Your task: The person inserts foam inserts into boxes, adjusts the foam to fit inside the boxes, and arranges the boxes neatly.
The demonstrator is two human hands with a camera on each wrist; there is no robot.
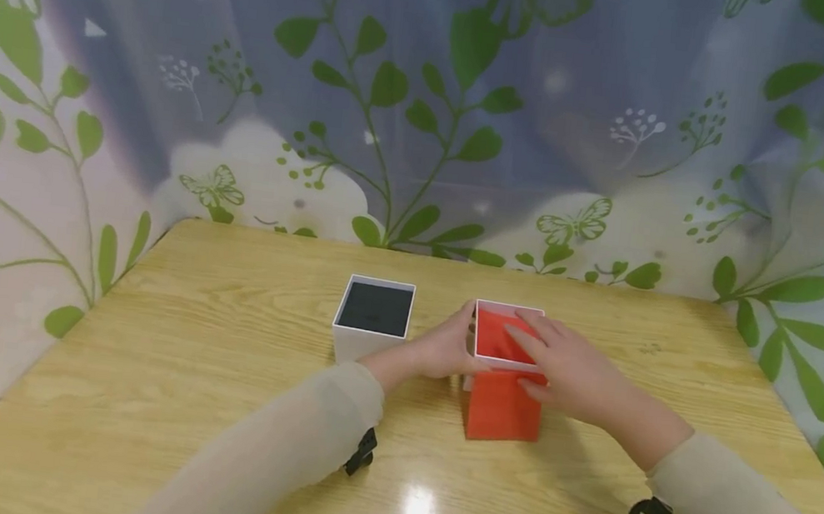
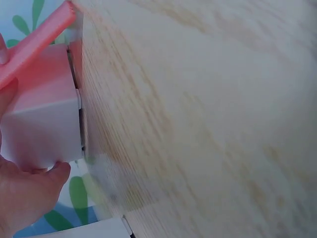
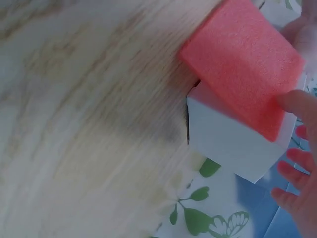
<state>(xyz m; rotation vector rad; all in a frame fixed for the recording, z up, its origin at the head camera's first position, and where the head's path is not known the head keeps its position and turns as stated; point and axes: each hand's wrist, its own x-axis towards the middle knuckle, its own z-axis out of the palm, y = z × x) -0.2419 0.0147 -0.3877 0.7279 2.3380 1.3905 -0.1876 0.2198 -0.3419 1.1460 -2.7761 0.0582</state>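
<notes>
A white box [image 1: 505, 364] with a red interior stands upright on the table. A red foam square [image 1: 505, 409] leans against its front face, slanting in the right wrist view. My left hand [image 1: 443, 348] grips the box from its left side, fingers around the far side and thumb at the front by the foam square. My right hand [image 1: 581, 374] is at the box's right, with spread fingers over the open top. Its thumb [image 3: 292, 101] rests on the foam square near the upper edge. Left of my left hand stands a second white box [image 1: 365, 344] with a black inside [image 1: 376, 309].
The wooden table [image 1: 223, 329] carries both boxes, which stand side by side with a gap between them. A patterned curtain [image 1: 411, 123] with green leaves and butterflies hangs along the back and sides of the table. Dark straps sit on both sleeves.
</notes>
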